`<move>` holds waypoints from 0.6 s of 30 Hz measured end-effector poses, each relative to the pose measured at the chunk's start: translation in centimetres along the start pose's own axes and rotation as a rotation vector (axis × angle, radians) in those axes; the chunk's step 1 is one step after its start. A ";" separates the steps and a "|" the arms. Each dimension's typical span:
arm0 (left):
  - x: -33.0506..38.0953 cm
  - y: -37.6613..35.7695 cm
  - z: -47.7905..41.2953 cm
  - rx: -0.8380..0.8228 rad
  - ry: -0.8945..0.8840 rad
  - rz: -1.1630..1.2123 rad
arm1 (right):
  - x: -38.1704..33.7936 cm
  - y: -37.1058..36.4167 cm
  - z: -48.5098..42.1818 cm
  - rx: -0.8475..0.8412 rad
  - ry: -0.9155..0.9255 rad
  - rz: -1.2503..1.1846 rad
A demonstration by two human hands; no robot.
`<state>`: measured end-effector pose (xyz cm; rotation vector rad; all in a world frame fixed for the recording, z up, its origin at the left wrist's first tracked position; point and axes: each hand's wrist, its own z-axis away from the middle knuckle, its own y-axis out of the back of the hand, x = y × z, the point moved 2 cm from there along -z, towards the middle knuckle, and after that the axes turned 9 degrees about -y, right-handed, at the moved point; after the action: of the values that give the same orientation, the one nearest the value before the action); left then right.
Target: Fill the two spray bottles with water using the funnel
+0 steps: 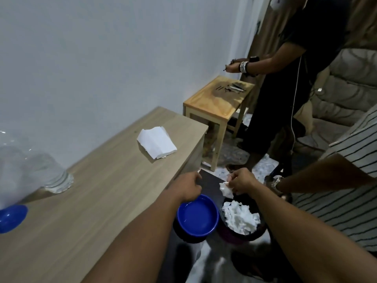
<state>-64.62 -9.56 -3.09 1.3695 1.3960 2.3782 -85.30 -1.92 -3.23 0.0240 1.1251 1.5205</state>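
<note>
Meanwhile, a crumpled tissue (226, 189) is pinched in the closed right hand (242, 183) above a bin (240, 235) of used tissues, apparently for discarding. The left hand (188, 187) is curled loosely, empty, over a blue bowl (196, 216). A funnel (11, 217) and clear bottle (40, 172) are left on the table (102, 190); no spray bottle is identifiable.

Plain white wall (91, 58) behind a light wooden table (85, 201) — small pine stool (212, 103) beyond, patterned floor (263, 166).

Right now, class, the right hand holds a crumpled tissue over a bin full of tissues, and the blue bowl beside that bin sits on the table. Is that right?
Not quite. The head view shows the blue bowl below the table edge, beside the bin, not on the tabletop. The right hand does hold a crumpled tissue over it.
</note>
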 end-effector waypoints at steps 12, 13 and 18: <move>-0.4 -9.1 -9.1 -0.231 0.109 0.022 | 8.4 -0.3 -10.9 0.019 -0.147 0.116; -0.4 -9.9 -9.8 -0.251 0.111 0.030 | 9.1 -0.2 -11.5 0.030 -0.161 0.121; 0.7 -13.1 -12.5 -0.326 0.126 0.065 | 12.4 0.6 -14.6 0.095 -0.199 0.157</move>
<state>-78.56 -9.95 -14.59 1.2142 0.9390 2.6267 -98.06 -1.26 -17.47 0.3284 1.0539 1.5639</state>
